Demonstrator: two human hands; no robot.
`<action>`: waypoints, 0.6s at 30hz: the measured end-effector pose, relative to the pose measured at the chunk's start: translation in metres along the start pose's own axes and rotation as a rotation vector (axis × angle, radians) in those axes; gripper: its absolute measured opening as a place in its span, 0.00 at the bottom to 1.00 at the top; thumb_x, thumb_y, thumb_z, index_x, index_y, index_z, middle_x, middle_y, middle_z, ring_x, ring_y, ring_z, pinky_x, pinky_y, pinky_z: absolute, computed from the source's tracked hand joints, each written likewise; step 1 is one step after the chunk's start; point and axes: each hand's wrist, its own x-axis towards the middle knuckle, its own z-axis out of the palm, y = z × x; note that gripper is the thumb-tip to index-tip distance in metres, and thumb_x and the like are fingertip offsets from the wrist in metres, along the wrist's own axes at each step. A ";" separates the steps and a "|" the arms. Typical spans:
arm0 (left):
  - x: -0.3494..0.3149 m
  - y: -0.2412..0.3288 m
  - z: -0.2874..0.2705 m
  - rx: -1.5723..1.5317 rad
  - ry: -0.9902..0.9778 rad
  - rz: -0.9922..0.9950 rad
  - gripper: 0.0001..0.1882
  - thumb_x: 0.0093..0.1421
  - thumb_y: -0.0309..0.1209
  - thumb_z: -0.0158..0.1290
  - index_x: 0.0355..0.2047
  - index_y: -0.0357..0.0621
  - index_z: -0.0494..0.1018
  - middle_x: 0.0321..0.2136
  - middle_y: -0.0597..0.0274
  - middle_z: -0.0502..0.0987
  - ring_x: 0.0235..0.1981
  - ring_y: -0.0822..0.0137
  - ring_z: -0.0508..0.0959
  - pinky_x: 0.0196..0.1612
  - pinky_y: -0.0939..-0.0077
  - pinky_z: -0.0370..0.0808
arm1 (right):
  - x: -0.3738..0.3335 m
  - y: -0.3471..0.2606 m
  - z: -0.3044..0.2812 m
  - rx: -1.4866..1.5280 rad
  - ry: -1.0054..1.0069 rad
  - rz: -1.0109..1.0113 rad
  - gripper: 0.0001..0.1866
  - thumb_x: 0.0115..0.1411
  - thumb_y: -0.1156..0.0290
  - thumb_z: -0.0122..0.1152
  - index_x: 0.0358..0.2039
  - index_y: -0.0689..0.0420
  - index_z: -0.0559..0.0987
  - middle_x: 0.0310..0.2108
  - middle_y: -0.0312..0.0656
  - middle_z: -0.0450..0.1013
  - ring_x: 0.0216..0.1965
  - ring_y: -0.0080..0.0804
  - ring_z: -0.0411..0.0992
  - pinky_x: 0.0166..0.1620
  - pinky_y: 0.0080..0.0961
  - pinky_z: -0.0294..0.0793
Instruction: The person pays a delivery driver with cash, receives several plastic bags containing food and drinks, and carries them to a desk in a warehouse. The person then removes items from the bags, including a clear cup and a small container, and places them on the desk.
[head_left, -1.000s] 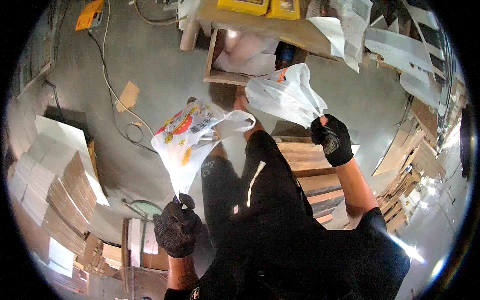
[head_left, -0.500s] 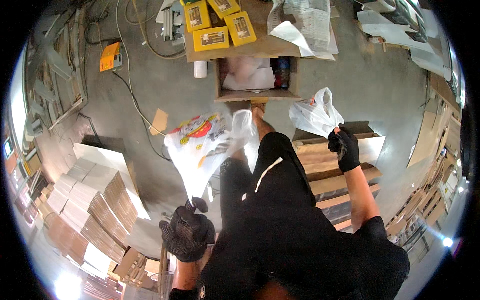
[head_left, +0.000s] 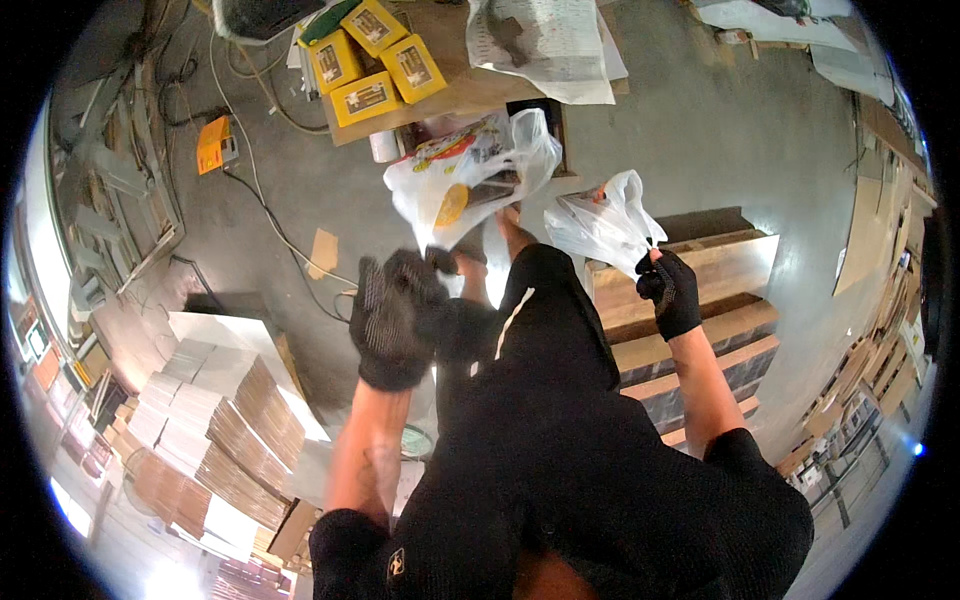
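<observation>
Both my hands wear black gloves. My left hand (head_left: 398, 318) is closed on the gathered end of a white plastic bag (head_left: 420, 205) with red and yellow print. This bag spreads out forward of the glove, before the workbench (head_left: 455, 88), and covers most of the drawer under it. A smaller white plastic bag (head_left: 592, 222) is pinched at its corner by my right hand (head_left: 670, 292), and something reddish shows faintly through its film. What else is inside either bag cannot be made out.
Several yellow boxes (head_left: 365, 98) and printed sheets (head_left: 545, 50) lie on the bench. Stacked wooden boards (head_left: 690, 345) stand at my right, flattened cardboard (head_left: 205, 400) at my left. Cables (head_left: 262, 200) cross the floor near an orange box (head_left: 212, 145).
My left hand has moved forward and to the right, carrying the printed bag up before the drawer. The right hand still grips its bag, nearly in place. The view has shifted a little.
</observation>
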 end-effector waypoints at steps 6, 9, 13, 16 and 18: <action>0.073 -0.021 0.009 -0.078 -0.128 -0.100 0.29 0.69 0.55 0.27 0.30 0.44 0.66 0.33 0.47 0.74 0.13 0.67 0.64 0.17 0.70 0.64 | 0.010 0.003 -0.007 -0.007 -0.031 -0.024 0.15 0.61 0.59 0.59 0.31 0.60 0.77 0.23 0.39 0.73 0.19 0.25 0.68 0.25 0.22 0.65; 0.099 -0.035 0.007 -0.088 -0.121 -0.133 0.28 0.70 0.54 0.28 0.31 0.44 0.67 0.33 0.48 0.75 0.14 0.67 0.65 0.18 0.70 0.66 | 0.008 -0.003 0.000 0.010 0.025 -0.057 0.17 0.60 0.58 0.60 0.29 0.62 0.78 0.19 0.41 0.73 0.18 0.26 0.69 0.24 0.23 0.65; 0.135 -0.057 -0.009 0.094 -0.064 -0.048 0.27 0.71 0.52 0.28 0.31 0.44 0.67 0.31 0.53 0.77 0.14 0.66 0.66 0.19 0.70 0.68 | 0.010 -0.006 -0.004 -0.003 -0.002 -0.080 0.16 0.59 0.58 0.61 0.28 0.61 0.78 0.18 0.40 0.72 0.18 0.26 0.69 0.25 0.22 0.65; 0.162 -0.048 -0.022 -0.093 0.013 -0.194 0.22 0.67 0.49 0.41 0.24 0.45 0.69 0.25 0.57 0.76 0.16 0.66 0.69 0.22 0.65 0.72 | 0.001 -0.013 -0.004 -0.086 -0.076 -0.127 0.16 0.61 0.59 0.59 0.30 0.61 0.78 0.18 0.39 0.73 0.19 0.24 0.68 0.26 0.21 0.65; 0.183 -0.069 -0.058 -0.102 0.026 -0.212 0.22 0.65 0.49 0.44 0.23 0.46 0.69 0.25 0.58 0.76 0.17 0.65 0.69 0.23 0.63 0.72 | -0.005 -0.020 -0.003 -0.113 -0.094 -0.127 0.16 0.61 0.59 0.59 0.30 0.62 0.79 0.19 0.39 0.73 0.20 0.23 0.69 0.27 0.21 0.66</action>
